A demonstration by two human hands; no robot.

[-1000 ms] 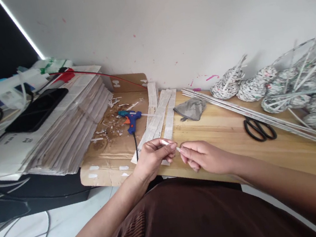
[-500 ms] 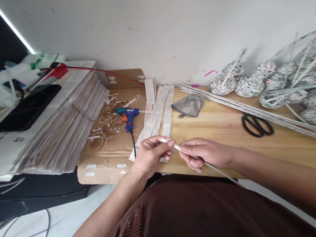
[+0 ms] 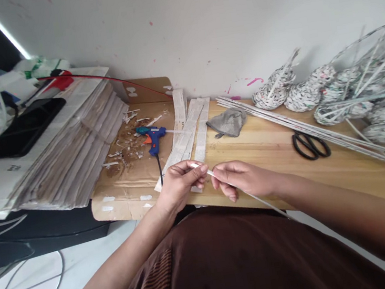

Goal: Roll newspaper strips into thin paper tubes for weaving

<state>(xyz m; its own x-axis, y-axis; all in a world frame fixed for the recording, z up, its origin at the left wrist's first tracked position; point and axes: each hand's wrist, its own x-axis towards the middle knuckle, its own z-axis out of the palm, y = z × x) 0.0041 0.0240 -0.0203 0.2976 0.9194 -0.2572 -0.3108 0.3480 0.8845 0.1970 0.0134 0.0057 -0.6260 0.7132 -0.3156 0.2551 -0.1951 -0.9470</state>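
Between my hands runs a thin white rolled-paper stick [image 3: 267, 205], its near part slanting down to the right past my lap. My left hand [image 3: 185, 180] pinches its upper end between thumb and fingers. Close beside it, my right hand [image 3: 238, 177] is closed round the same stick a little lower down. Behind the left hand lie flat newspaper strips [image 3: 186, 133], partly overlapping. A blue hot glue gun [image 3: 155, 139] rests on the cardboard [image 3: 122, 205] left of the strips.
A thick stack of newspaper [image 3: 80, 146] with a black phone [image 3: 25, 127] on it stands at left. A grey cloth [image 3: 229, 122], black-handled scissors [image 3: 310, 144], long paper sticks [image 3: 294, 124] and woven paper pieces [image 3: 274, 86] lie on the wooden table [image 3: 269, 152].
The whole view has shifted slightly, with the table sitting a little higher and further left. Both hands keep their hold on the paper stick.
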